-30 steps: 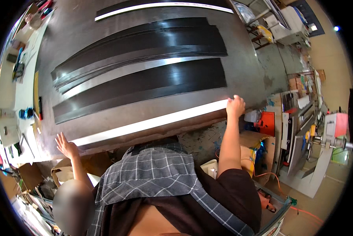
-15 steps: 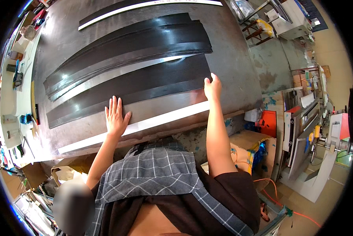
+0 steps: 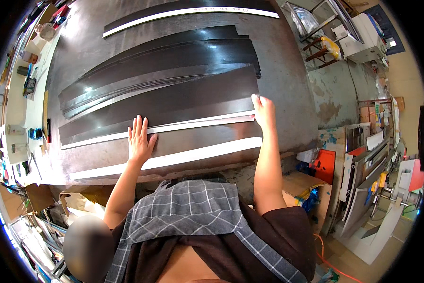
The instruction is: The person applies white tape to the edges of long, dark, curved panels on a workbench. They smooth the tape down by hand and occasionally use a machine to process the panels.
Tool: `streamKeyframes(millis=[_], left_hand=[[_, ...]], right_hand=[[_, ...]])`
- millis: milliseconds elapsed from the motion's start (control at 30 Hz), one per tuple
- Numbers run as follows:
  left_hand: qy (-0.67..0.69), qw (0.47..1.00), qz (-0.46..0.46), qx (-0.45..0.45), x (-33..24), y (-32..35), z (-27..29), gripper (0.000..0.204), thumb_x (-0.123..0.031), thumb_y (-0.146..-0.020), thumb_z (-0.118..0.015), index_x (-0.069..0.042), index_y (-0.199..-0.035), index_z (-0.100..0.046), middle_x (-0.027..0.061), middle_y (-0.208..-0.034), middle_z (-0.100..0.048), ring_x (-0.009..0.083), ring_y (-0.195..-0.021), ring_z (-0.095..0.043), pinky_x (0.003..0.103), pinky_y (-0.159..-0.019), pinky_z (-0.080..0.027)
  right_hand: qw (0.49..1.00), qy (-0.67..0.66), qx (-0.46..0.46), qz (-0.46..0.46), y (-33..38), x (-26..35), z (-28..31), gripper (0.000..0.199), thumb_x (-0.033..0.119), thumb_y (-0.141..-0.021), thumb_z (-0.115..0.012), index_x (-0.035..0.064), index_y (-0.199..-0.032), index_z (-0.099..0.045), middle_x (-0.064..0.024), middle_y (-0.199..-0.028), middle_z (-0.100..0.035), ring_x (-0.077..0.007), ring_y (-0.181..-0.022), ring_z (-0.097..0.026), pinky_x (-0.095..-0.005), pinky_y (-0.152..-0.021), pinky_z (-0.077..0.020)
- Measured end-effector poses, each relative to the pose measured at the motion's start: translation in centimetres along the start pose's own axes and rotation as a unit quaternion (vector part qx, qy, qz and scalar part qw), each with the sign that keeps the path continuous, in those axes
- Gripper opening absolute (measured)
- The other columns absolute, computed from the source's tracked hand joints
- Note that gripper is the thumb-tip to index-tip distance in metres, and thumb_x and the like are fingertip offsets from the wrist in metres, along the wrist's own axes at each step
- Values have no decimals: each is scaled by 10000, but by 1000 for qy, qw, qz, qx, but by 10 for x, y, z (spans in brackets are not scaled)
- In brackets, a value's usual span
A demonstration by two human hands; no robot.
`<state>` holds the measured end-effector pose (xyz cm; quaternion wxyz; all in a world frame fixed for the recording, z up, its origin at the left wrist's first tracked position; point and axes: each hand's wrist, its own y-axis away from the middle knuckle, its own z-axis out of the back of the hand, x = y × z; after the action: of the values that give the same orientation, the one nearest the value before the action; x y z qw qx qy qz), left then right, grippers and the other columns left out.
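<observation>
A long black sheet strip (image 3: 174, 101) lies across the metal-looking table in front of me, a narrow white band (image 3: 193, 123) now showing along its near edge. My left hand (image 3: 138, 140) is flat on that near edge, left of the middle, fingers stretched out and thumb apart. At the strip's right end, my right hand (image 3: 264, 113) pinches the near corner between thumb and fingers. Just beyond lies a fanned stack of similar black strips (image 3: 174, 57), partly covered by the near one.
Closest to me, a separate white strip (image 3: 202, 152) runs along the table's (image 3: 287, 108) front edge. At the far side rests another black strip with a white edge (image 3: 188, 15). A white ledge with small tools (image 3: 30, 99) borders the left. Cardboard (image 3: 297, 186) and leaning panels (image 3: 363, 174) stand right.
A white band has appeared along the near strip's front edge. My right hand has changed from thumb raised to pinching its corner. The view has shifted slightly.
</observation>
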<state>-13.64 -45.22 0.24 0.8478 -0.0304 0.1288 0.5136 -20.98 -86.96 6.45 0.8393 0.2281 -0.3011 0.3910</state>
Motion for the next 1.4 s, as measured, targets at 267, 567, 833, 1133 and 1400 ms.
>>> streamKeyframes(millis=[267, 567, 833, 1133, 1400], left_hand=[[9, 1000, 4, 25, -19, 10, 2, 736, -384, -892, -559, -44, -1467, -248, 185, -1546, -168, 323, -1443, -126, 487, -1156, -99], [9, 996, -26, -89, 4, -54, -7, 720, -351, -925, -498, -6, -1476, -187, 194, -1542, -180, 324, -1438, -151, 488, -1152, -101], [-49, 997, -8, -55, 26, -160, -4, 621, -415, -969, -429, -56, -1457, -292, 141, -1538, -229, 274, -1435, -181, 457, -1152, -155], [86, 976, -190, -68, -101, -125, -18, 550, -279, -829, -658, -126, -1332, -495, 110, -1430, -419, 305, -1355, -346, 514, -1110, -240], [23, 963, -265, 37, -192, -89, -48, 493, -397, -937, -511, -248, -1400, -426, 44, -1508, -295, 249, -1423, -204, 473, -1157, -153]], right_hand=[[965, 208, -139, 75, 18, -39, -34, 401, 253, -956, -488, -65, -1198, -528, -245, -1019, -650, -409, -876, -647, -459, -783, -518], [873, -484, -53, 2, -49, -7, -22, 338, 195, -948, -564, -56, -1164, -496, -47, -883, -554, -111, -618, -572, -282, -602, -569], [995, -11, -100, 23, -165, -42, -56, 264, 252, -886, -602, -9, -919, -581, -132, -724, -658, -197, -577, -652, -348, -538, -511], [992, 59, 76, 82, -19, -80, 9, 130, 101, -787, -661, 40, -897, -626, -142, -832, -679, -304, -781, -661, -384, -688, -515], [989, 46, -20, 138, 4, -84, -11, 94, 82, -828, -612, 58, -916, -589, -146, -821, -617, -337, -782, -613, -419, -690, -496]])
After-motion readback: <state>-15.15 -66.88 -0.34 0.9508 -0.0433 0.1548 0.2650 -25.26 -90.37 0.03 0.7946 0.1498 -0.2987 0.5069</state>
